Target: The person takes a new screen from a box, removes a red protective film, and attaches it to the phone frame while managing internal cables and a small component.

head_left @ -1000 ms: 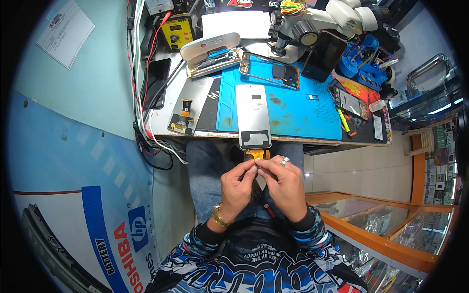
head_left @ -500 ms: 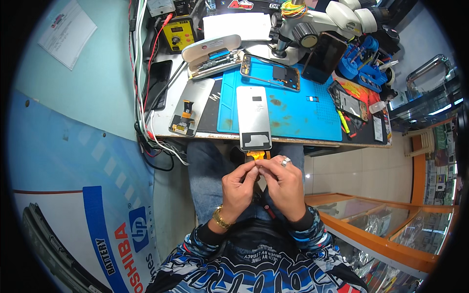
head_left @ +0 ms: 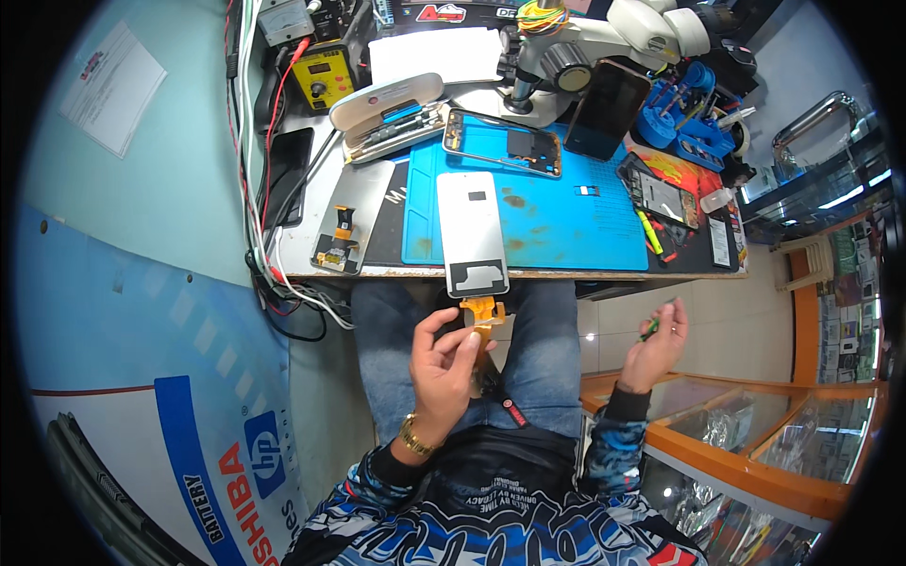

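Note:
A phone screen (head_left: 472, 226) lies back side up on the blue mat, its near end reaching the table's front edge. From that end an orange flex cable (head_left: 482, 311) hangs over my lap. My left hand (head_left: 445, 363) holds the cable's lower part between thumb and fingers, with the index finger raised. Out to the right, away from the table, my right hand (head_left: 658, 347) is closed on a small green piece (head_left: 648, 329), mostly hidden by the fingers.
Around the blue mat (head_left: 557, 236) are an opened phone frame (head_left: 502, 143), another screen (head_left: 354, 222), a tool case (head_left: 392, 118), a dark phone (head_left: 609, 108) and a microscope (head_left: 566, 66). Cables (head_left: 247, 141) run down the left; a glass display case (head_left: 736, 424) stands at right.
My right hand has left the flex cable and swung far right, now with a small green piece in its fingers. My left hand stays at the cable. The view has shifted slightly.

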`<state>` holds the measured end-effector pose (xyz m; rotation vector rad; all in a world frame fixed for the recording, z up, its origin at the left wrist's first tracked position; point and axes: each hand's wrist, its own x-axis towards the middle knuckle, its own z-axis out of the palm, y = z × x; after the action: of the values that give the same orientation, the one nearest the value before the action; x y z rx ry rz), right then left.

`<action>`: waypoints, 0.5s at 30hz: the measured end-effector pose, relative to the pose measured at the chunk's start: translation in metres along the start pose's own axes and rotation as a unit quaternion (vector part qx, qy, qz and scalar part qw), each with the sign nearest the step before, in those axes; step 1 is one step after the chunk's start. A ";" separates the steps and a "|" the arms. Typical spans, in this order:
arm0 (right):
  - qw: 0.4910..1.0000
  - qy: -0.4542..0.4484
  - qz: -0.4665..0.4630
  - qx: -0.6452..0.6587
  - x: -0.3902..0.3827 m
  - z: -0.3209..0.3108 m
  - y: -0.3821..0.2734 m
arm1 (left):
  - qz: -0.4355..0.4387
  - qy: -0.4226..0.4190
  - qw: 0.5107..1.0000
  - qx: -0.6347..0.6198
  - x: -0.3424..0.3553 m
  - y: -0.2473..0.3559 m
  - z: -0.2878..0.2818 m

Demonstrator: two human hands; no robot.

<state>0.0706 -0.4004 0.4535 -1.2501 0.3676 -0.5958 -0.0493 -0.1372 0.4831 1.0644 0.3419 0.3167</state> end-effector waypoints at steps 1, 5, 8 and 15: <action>0.999 0.051 0.008 0.008 0.023 -0.014 0.009 | 0.000 -0.003 1.000 -0.002 -0.003 -0.002 -0.002; 0.986 0.165 0.033 0.001 0.112 -0.045 0.056 | 0.050 -0.045 0.994 0.083 -0.002 -0.006 -0.011; 0.990 0.103 0.028 0.091 0.123 -0.002 0.070 | 0.081 -0.087 0.988 0.094 0.006 0.009 -0.008; 0.992 0.021 0.097 0.075 0.103 -0.026 0.053 | 0.200 -0.097 0.881 0.417 0.047 0.068 -0.002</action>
<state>0.1497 -0.4727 0.4017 -1.0448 0.4654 -0.4756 -0.0139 -0.0854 0.5370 2.0168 0.0549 0.4397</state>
